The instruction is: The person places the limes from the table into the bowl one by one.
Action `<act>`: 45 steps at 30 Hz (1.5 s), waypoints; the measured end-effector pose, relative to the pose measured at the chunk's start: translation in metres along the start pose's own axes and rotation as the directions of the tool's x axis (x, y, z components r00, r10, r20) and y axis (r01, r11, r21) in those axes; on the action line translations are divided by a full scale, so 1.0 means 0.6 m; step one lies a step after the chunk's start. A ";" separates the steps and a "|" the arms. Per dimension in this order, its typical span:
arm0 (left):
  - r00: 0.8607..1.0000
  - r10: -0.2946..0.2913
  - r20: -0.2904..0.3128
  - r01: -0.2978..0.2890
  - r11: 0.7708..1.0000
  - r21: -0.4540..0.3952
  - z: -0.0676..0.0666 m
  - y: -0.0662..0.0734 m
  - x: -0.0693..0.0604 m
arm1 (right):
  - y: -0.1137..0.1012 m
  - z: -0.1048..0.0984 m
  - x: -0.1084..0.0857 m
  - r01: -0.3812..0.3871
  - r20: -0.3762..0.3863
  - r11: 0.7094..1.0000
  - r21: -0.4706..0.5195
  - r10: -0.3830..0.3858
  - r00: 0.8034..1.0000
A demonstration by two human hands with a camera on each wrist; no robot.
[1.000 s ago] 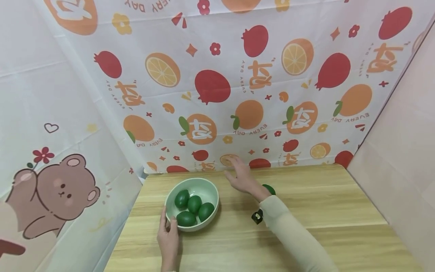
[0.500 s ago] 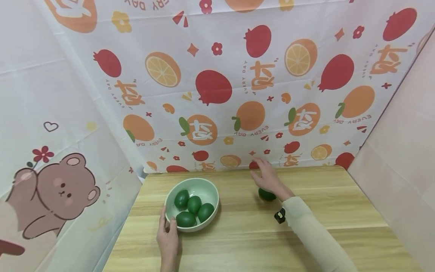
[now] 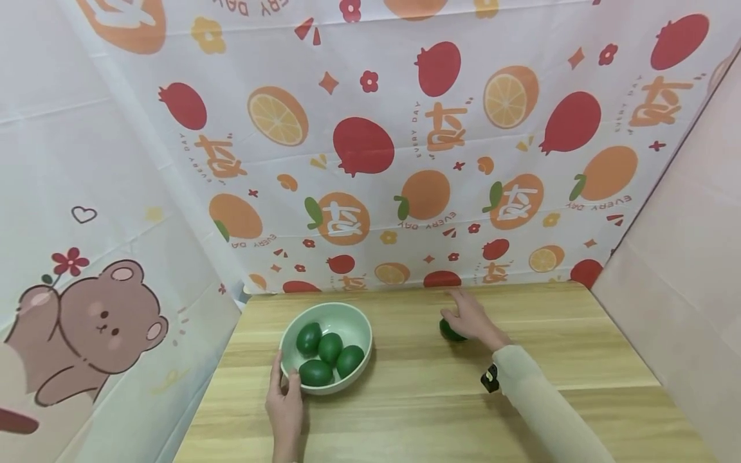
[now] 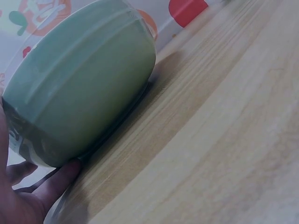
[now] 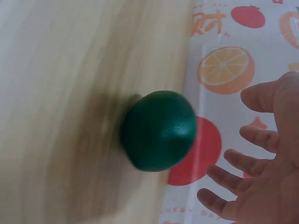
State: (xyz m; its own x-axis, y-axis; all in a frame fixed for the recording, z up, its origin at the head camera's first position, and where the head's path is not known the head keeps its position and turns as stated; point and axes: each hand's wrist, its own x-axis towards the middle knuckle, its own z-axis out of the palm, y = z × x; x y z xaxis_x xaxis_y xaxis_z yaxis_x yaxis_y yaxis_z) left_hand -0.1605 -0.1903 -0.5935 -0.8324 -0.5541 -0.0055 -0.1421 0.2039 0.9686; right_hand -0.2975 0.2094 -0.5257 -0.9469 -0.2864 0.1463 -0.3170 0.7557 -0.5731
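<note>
My left hand (image 3: pixel 285 405) grips the near left side of a pale green bowl (image 3: pixel 366 321), thumb by the rim. In the left wrist view, fingertips (image 4: pixel 65 179) touch the low outer side of the bowl (image 4: pixel 88 84). Several dark green, egg-shaped fruits (image 3: pixel 315 373) lie inside the bowl. Another such fruit (image 3: pixel 448 331) sits on the table to the right, partly hidden by my right hand (image 3: pixel 471 318). Seen from the right wrist, the smooth fruit (image 5: pixel 159 130) is apart from the loosely spread fingers of that hand (image 5: pixel 261 172), which holds nothing.
The wooden table (image 3: pixel 405 411) ends at a back wall covered in fruit-print cloth (image 3: pixel 370 199). A cloth with a bear print (image 3: pixel 104 328) hangs on the left; a pale wall (image 3: pixel 689 270) bounds the right. A small black device (image 3: pixel 490 379) sits at the right wrist.
My right hand has moved right, away from the bowl, and come down over the lone fruit, which appears shifted slightly left. The left hand and bowl have stayed in place.
</note>
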 end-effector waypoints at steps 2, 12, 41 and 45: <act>1.000 -0.001 0.003 0.001 1.000 -0.006 0.000 -0.001 0.000 | 0.007 0.005 -0.003 -0.006 0.011 1.000 0.001 0.006 1.000; 1.000 -0.013 0.006 0.013 1.000 -0.019 -0.001 -0.003 0.000 | 0.026 0.027 -0.020 -0.040 0.098 0.999 -0.013 0.042 0.994; 1.000 -0.002 0.018 0.003 1.000 -0.023 -0.002 0.001 0.003 | 0.025 0.038 -0.025 -0.092 0.121 0.996 -0.013 0.092 0.988; 1.000 0.000 0.017 0.000 1.000 -0.026 -0.002 0.001 0.002 | 0.025 0.039 -0.023 -0.113 0.120 0.994 -0.005 0.113 0.986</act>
State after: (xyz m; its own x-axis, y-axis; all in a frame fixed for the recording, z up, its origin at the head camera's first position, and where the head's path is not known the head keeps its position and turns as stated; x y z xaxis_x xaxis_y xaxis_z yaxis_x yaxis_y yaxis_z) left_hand -0.1607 -0.1919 -0.5923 -0.8413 -0.5405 -0.0093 -0.1283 0.1829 0.9747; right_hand -0.2878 0.2110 -0.5554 -0.9634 -0.2674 -0.0169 -0.2079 0.7860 -0.5821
